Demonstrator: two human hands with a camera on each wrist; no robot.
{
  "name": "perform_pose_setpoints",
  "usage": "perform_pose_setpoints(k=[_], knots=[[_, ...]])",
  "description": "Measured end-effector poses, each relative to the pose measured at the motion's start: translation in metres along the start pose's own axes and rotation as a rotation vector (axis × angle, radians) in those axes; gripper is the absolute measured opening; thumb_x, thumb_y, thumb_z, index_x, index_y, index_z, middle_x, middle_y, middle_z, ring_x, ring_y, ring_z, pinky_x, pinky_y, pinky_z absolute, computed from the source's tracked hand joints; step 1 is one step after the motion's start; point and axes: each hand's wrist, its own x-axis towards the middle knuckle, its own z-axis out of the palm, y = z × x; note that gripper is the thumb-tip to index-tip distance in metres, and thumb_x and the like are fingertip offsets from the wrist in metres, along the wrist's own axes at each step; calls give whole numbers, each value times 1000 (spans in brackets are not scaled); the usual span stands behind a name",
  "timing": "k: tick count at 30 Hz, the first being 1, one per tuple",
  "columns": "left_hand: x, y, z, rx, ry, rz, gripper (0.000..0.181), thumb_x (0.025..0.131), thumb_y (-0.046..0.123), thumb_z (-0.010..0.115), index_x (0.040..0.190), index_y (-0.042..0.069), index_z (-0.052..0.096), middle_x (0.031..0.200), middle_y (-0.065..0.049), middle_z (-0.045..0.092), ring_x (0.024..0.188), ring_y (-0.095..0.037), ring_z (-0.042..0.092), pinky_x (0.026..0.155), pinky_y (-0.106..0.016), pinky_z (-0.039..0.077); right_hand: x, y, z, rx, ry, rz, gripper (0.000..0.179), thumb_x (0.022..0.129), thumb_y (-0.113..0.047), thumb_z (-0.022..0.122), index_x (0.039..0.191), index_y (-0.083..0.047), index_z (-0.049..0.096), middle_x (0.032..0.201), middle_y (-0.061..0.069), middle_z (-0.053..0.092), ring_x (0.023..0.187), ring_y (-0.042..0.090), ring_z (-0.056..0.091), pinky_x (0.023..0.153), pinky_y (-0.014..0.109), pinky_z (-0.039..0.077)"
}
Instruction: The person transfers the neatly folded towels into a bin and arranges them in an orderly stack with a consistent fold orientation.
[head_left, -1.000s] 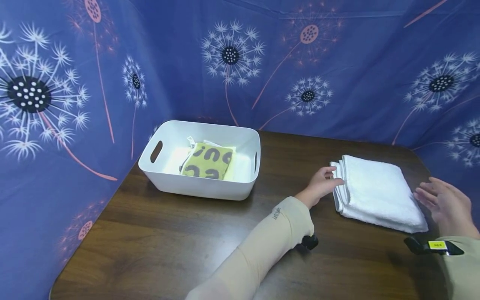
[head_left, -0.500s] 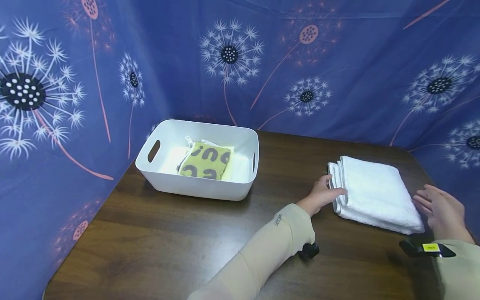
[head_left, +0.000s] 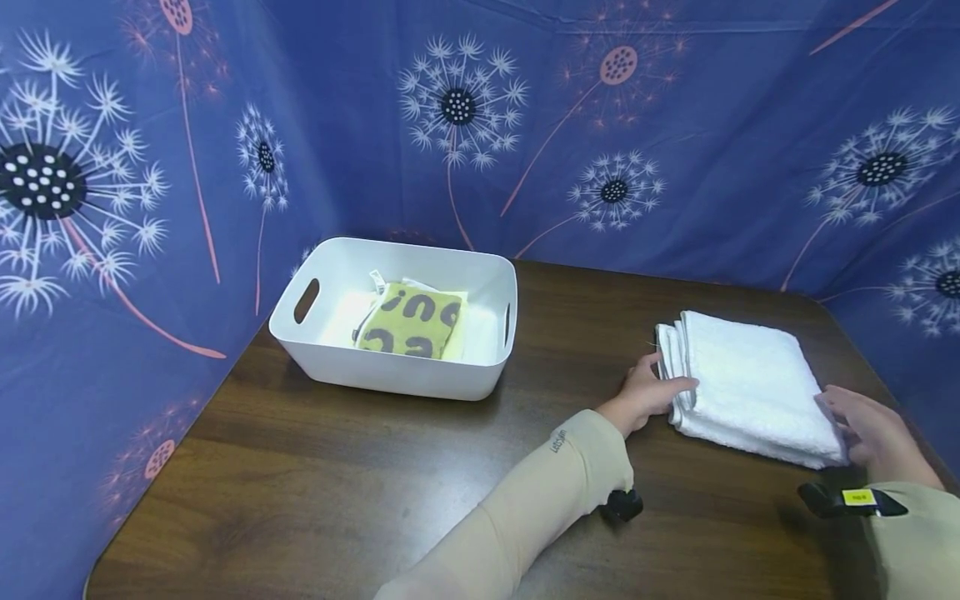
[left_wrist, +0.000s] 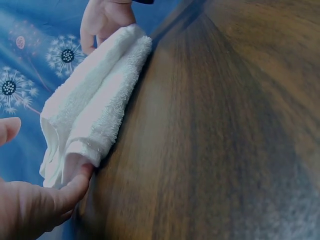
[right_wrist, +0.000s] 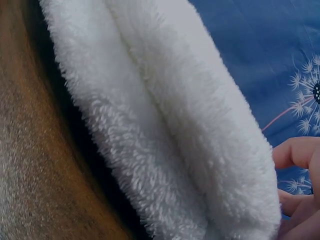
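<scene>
A folded white towel (head_left: 757,383) lies at the right of the table, its layered edge toward my left hand (head_left: 643,395). That hand is at the towel's left side. In the left wrist view, its fingers (left_wrist: 75,192) reach under the lower corner of the white terry towel (left_wrist: 95,100), while the thumb (left_wrist: 9,131) stands apart from the cloth. My right hand (head_left: 873,429) is at the opposite side, fingers right at the towel's edge. The right wrist view has the thick fluffy fold (right_wrist: 165,120) close up, with fingertips (right_wrist: 290,152) beside it.
A white plastic basket (head_left: 390,379) with handle holes stands at the left rear. Inside it lies a folded yellow-green cloth (head_left: 412,321) with grey lettering and a white tag. A blue dandelion-print curtain (head_left: 525,125) surrounds the dark wooden table (head_left: 337,467).
My left fingers have moved down along the towel's left edge and in against it. My right hand has come in from the right to the towel's right edge. The towel has stayed put.
</scene>
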Motion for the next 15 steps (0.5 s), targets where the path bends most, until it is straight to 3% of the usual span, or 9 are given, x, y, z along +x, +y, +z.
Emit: perform_pose_setpoints(k=[4,11,15], knots=[[1,-2,1,-80,-1,-6,58,82,14,71,133,10,44,118,-11,49,92,-24,62,80,-39,51,0,2,1,-62,-13,25,87,91,-57,38,145,-8,-8,149,23,-12,133,50,3,99,67,13],[0,-6,5,-95,23,-32,58,80,15,73,130,9,46,119,-10,52,100,-25,60,84,-40,49,-1,2,1,-105,-41,29,97,89,-60,40,143,5,-7,148,29,-8,129,50,10,100,62,20],[1,-7,5,-98,30,-37,57,80,16,73,129,8,46,114,-10,54,98,-24,60,85,-41,48,-2,1,2,-94,-114,-17,91,92,-55,39,143,7,-3,146,32,-5,126,51,14,99,62,25]])
